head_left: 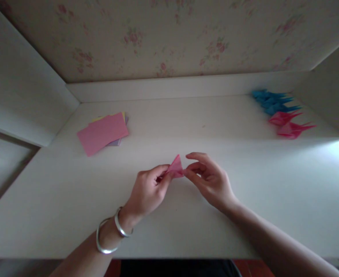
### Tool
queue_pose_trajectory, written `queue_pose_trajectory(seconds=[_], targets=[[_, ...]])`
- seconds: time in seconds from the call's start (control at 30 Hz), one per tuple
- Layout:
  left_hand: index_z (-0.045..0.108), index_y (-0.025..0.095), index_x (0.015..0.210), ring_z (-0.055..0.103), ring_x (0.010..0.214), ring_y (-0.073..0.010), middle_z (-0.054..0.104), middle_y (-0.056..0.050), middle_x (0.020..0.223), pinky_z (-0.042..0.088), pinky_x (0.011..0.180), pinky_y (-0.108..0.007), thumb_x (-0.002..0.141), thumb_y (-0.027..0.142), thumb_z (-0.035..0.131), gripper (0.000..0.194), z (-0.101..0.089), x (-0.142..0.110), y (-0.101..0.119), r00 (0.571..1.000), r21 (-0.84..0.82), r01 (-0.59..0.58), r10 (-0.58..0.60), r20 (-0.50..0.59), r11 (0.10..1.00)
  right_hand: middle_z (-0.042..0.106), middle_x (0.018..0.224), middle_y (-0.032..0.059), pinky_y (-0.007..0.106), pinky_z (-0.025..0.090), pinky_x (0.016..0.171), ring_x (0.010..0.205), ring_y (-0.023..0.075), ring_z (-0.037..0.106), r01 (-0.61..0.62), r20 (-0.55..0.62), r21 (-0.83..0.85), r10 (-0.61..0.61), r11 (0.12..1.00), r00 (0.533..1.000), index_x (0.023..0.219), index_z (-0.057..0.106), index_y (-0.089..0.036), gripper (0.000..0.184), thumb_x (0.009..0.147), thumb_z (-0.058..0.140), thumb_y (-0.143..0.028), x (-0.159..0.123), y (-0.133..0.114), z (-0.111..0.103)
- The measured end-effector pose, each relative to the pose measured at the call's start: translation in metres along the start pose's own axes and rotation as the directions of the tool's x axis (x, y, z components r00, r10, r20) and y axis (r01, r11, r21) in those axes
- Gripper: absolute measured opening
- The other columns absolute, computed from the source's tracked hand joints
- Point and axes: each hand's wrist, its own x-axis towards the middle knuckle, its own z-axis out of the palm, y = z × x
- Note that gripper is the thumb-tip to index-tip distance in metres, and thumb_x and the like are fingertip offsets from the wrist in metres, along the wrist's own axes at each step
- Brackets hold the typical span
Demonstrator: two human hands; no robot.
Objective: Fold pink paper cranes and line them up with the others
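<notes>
A small folded piece of pink paper (176, 167) is held over the white tabletop in front of me, one pointed corner standing up. My left hand (150, 189) pinches its left side between thumb and fingers; two silver bangles circle that wrist. On the other side, my right hand (210, 177) pinches the paper's lower right tip with thumb and a finger, while the index finger curves above it. The fingers hide part of the folds.
A loose stack of paper sheets (103, 132), pink on top with yellow and purple beneath, lies at the back left. Several folded blue paper figures (271, 102) and two pink ones (291, 130) sit at the back right. A floral wall (175, 42) rises behind the white table (169, 231).
</notes>
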Motion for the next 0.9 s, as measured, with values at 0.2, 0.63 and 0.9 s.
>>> queue_pose_trajectory(seconds=[0.2, 0.63, 0.9], targets=[[0.073, 0.017, 0.101, 0.063, 0.062, -0.013, 0.072, -0.001, 0.072, 0.047, 0.055, -0.019, 0.094, 0.038, 0.057, 0.027, 0.001, 0.003, 0.001, 0.992, -0.164, 0.072, -0.087, -0.088, 0.984, 0.069, 0.088, 0.0046, 0.027, 0.057, 0.064, 0.073, 0.0152, 0.068, 0.161, 0.063, -0.176, -0.152, 0.971, 0.986, 0.093, 0.069, -0.02, 0.007, 0.088, 0.065, -0.017, -0.005, -0.008, 0.004], [0.063, 0.019, 0.124, 0.069, 0.102, -0.0219, 0.071, -0.01, 0.119, 0.056, 0.089, -0.03, 0.093, 0.034, 0.061, 0.034, 0.007, 0.001, 0.001, 0.993, -0.45, 0.102, -0.065, 0.097, 0.887, 0.067, 0.116, 0.0105, 0.039, 0.059, 0.085, 0.101, 0.0228, 0.067, 0.285, 0.086, -0.275, -0.272, 0.918, 0.959, 0.119, 0.068, -0.024, 0.031, 0.089, 0.065, -0.016, -0.006, -0.007, 0.009], [0.063, 0.018, 0.116, 0.071, 0.098, -0.0211, 0.072, -0.01, 0.116, 0.06, 0.079, -0.028, 0.092, 0.034, 0.063, 0.029, 0.008, 0.002, 0.0, 0.991, -0.519, 0.136, -0.111, 0.079, 0.844, 0.069, 0.115, 0.0095, 0.039, 0.061, 0.085, 0.102, 0.0231, 0.068, 0.256, 0.125, -0.203, -0.234, 0.945, 0.964, 0.119, 0.068, -0.024, 0.031, 0.088, 0.067, -0.019, -0.006, -0.01, 0.009]])
